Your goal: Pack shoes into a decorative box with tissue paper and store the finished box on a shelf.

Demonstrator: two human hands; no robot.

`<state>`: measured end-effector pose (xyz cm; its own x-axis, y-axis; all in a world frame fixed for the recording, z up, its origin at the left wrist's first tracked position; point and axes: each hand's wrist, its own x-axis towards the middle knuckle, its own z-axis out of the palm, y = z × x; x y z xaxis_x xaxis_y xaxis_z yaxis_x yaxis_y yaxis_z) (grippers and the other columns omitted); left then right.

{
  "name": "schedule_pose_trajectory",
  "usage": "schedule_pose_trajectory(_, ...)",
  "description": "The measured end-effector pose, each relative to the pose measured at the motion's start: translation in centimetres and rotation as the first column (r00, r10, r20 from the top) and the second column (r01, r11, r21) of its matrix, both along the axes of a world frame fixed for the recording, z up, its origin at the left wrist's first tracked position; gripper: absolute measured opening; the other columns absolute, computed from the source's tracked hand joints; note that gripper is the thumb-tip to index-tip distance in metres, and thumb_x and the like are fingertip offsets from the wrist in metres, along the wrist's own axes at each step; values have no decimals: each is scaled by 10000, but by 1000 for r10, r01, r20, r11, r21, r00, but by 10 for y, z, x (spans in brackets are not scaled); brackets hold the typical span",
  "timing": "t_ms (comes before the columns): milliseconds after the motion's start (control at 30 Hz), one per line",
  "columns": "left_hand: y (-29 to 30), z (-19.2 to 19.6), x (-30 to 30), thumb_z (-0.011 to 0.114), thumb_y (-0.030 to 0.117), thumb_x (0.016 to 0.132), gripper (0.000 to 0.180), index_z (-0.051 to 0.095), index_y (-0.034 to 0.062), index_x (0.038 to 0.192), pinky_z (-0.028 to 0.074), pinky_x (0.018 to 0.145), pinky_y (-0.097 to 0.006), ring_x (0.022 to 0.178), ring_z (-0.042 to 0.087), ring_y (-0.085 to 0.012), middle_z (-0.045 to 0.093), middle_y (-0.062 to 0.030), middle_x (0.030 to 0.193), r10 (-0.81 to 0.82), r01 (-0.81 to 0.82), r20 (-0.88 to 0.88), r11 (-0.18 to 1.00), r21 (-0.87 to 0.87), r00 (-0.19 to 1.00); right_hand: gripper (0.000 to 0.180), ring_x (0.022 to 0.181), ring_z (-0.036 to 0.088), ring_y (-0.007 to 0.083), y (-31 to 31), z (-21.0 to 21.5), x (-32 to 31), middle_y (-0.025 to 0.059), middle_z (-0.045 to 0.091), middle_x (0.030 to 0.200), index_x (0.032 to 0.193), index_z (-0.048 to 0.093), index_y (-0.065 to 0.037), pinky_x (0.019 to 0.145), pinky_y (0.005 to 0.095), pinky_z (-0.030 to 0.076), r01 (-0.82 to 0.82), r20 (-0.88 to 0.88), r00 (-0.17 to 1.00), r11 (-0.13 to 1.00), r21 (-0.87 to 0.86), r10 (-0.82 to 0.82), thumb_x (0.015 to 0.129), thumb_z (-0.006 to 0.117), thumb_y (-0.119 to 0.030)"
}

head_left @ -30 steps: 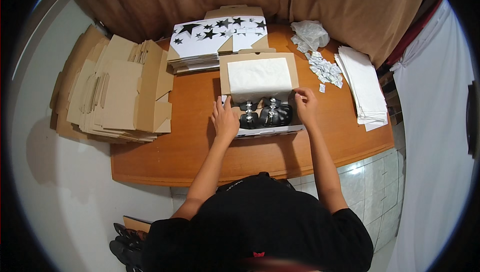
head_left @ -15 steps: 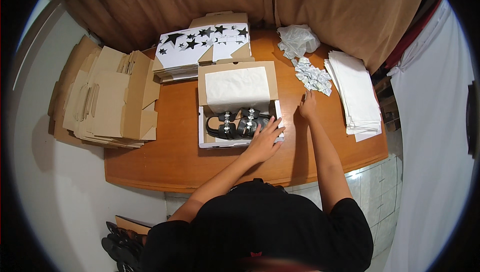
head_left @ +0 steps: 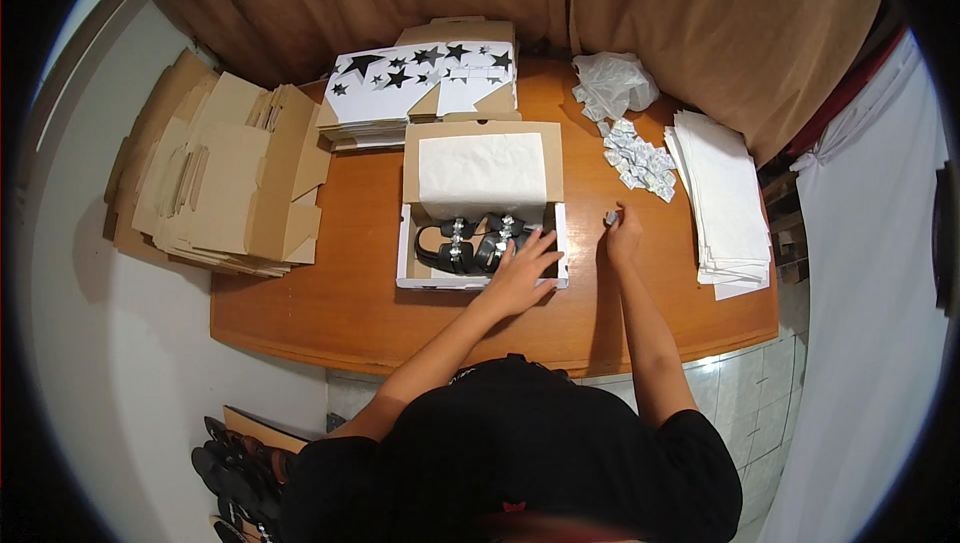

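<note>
An open shoebox (head_left: pixel 555 168) stands at the middle of the table, brown inside and white outside, its lid tipped back. White tissue paper (head_left: pixel 480 168) lines that lid. Inside lie black sandals (head_left: pixel 456 251) with shiny stones on their straps. My left hand (head_left: pixel 518 278), open with fingers spread, rests over the box's near right part, its fingertips at the right sandal. To the right of the box, above the table, my right hand (head_left: pixel 624 239) pinches a small whitish sachet (head_left: pixel 611 217). Beyond it is a heap of similar sachets (head_left: pixel 640 161).
A clear plastic bag (head_left: pixel 615 83) lies behind the heap. White paper sheets (head_left: pixel 720 198) are stacked at the right. Flattened brown cartons (head_left: pixel 225 183) pile up at the left, star-printed ones (head_left: pixel 400 88) at the back. More footwear (head_left: pixel 235 473) sits low at the left.
My right hand has come back from the heap toward me and now has a sachet between its fingers. My left hand has stayed at the box. The whole view has shifted slightly.
</note>
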<state>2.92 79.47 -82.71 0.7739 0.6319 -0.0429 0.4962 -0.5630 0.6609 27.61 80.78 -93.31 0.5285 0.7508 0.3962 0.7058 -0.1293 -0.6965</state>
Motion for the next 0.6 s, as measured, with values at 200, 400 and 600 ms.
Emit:
schedule_pose_trajectory(200, 38, -14, -48, 639, 226, 785, 414, 548, 113, 1172, 248, 1034, -527, 1289, 257, -390, 359, -171, 1360, 402, -433, 206, 890, 141, 892, 187, 669, 590, 142, 23, 43, -45, 106, 637, 880, 1021, 593, -14, 572, 281, 479, -204, -464, 847, 965, 166, 259, 853, 520, -48)
schedule_pose_trajectory(400, 89, -11, -103, 652, 203, 762, 402, 559, 81, 1133, 353, 931, -426, 1061, 410, -355, 471, -176, 1158, 647, -701, 275, 680, 216, 711, 287, 752, 592, 178, 14, 109, -131, 121, 585, 973, 1096, 537, -11, 685, 291, 484, -715, -568, 555, 698, 48, 608, 812, 573, -34)
schedule_pose_trajectory(600, 117, -7, -112, 653, 232, 761, 485, 508, 99, 1204, 362, 933, -421, 1128, 412, -337, 490, -170, 1199, 716, -724, 109, 686, 75, 690, 412, 1053, 471, 356, 34, 102, -134, 214, 463, 1118, 1143, 493, -7, 930, 416, 371, -541, -61, 838, 840, 36, 542, 753, 617, -57)
